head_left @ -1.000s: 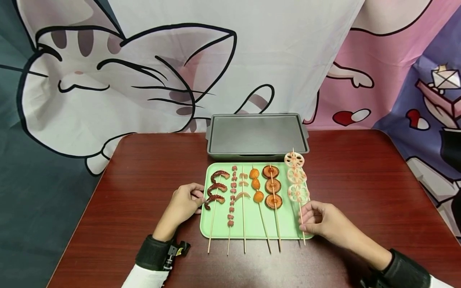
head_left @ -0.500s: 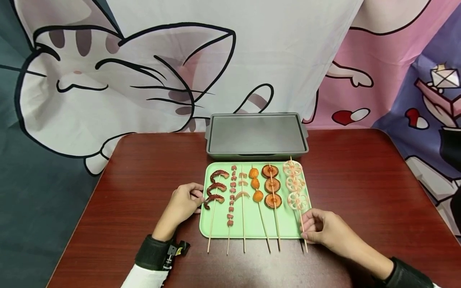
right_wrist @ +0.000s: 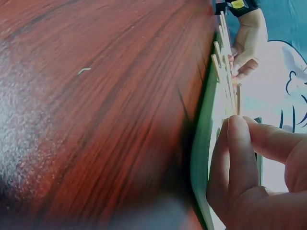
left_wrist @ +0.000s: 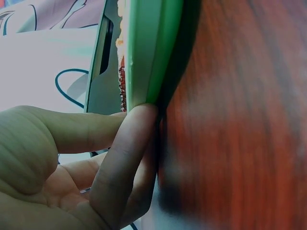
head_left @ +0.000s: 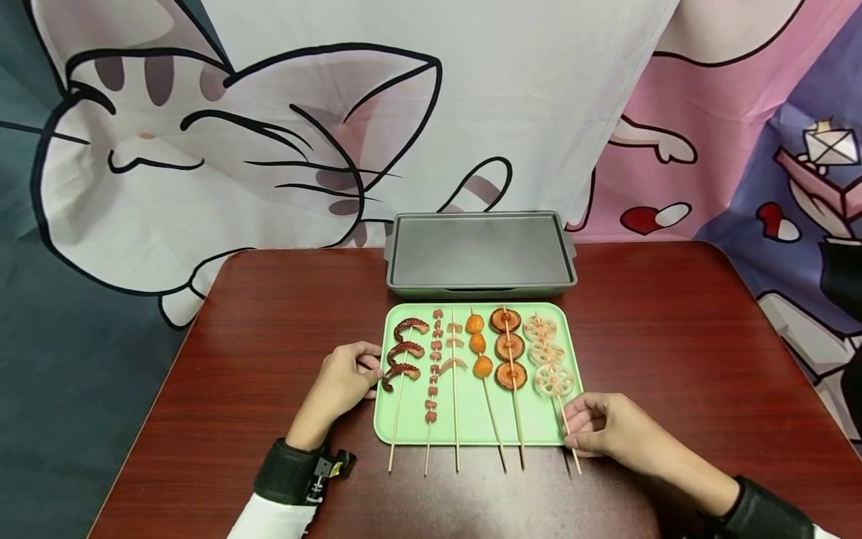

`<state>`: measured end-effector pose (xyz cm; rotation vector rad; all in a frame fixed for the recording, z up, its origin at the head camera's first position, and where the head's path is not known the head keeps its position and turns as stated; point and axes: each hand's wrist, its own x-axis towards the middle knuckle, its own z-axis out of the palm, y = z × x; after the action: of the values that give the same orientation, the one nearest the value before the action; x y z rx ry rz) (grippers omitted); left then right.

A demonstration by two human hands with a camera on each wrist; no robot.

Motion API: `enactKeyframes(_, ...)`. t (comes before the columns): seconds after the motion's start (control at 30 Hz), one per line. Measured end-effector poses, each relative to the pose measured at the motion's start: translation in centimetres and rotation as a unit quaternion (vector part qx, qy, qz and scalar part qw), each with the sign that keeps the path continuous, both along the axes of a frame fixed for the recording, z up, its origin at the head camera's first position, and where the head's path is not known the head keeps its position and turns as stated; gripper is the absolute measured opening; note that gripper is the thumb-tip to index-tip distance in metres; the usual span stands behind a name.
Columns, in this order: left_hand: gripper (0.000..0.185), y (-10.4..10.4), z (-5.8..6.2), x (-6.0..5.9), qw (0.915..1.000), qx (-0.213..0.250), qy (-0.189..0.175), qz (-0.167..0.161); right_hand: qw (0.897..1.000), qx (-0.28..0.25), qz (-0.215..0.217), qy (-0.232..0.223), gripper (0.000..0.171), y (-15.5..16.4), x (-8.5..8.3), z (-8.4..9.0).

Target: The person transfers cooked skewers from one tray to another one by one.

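Note:
A green tray (head_left: 539, 427) on the dark red table carries several skewers side by side: octopus (head_left: 402, 352), small sausage bits (head_left: 434, 367), orange balls (head_left: 478, 346), mushroom slices (head_left: 509, 348) and lotus root slices (head_left: 551, 380). My right hand (head_left: 571, 428) pinches the bare stick of the lotus root skewer at the tray's near right corner; the skewer lies flat on the tray. My left hand (head_left: 372, 374) grips the tray's left rim beside the octopus skewer. In the left wrist view my fingers (left_wrist: 124, 158) press on the green rim (left_wrist: 148, 57).
A grey metal baking tray (head_left: 480, 254) stands just behind the green tray, against the cartoon cloth backdrop. Bare table top (head_left: 269, 314) extends left and right of both trays. The skewer sticks' ends (right_wrist: 225, 72) overhang the green tray's near edge.
The lotus root skewer, lifted and reaching over the grey tray's edge a second ago, came down and toward me; it now lies flat on the green tray. The left hand stayed put.

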<state>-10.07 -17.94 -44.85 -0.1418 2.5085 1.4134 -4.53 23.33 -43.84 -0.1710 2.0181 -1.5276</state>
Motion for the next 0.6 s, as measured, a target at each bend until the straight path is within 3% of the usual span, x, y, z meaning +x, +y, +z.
enactKeyframes(0.33,0.032,-0.01,0.1,0.01,1.0,0.0,0.003,0.001,1.0,0.019,-0.002,0.004,0.034,-0.02,-0.4,0.2)
enactKeyframes(0.43,0.032,0.0,0.0,0.02,1.0,-0.001,0.005,0.001,0.998,0.053,0.001,0.033,0.031,-0.05,-0.24,0.08)
enactKeyframes(0.5,0.032,0.02,-0.06,0.01,1.0,0.0,0.003,0.003,0.991,0.102,0.011,0.084,0.029,-0.08,-0.08,-0.09)
enactKeyframes(0.6,0.032,0.02,-0.13,-0.04,1.0,0.0,0.002,0.001,0.966,0.19,0.023,0.171,0.025,-0.18,0.18,-0.4)
